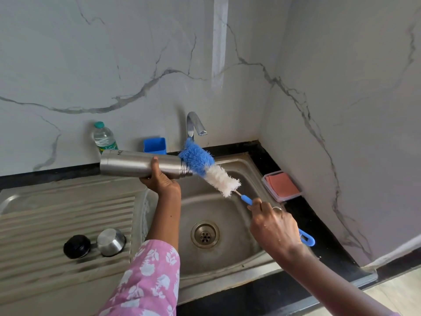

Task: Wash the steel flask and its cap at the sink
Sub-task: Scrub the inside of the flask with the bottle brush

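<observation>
Over sink (227, 258), left hand (161, 181) grips brushed steel flask (136, 164) sideways, mouth right; right hand (273, 226) clasps blue-white bottle brush (211, 172) beside mouth; caps on drainboard.

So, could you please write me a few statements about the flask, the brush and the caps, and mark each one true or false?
1. The left hand holds the steel flask on its side. True.
2. The right hand holds a sponge. False: it grips the bottle brush by its blue handle.
3. The steel cap lies in the sink basin. False: it sits on the drainboard, beside the black stopper.
4. No stream of water shows under the tap. True.
5. Most of the brush's bristles are outside the flask's mouth. True.
</observation>
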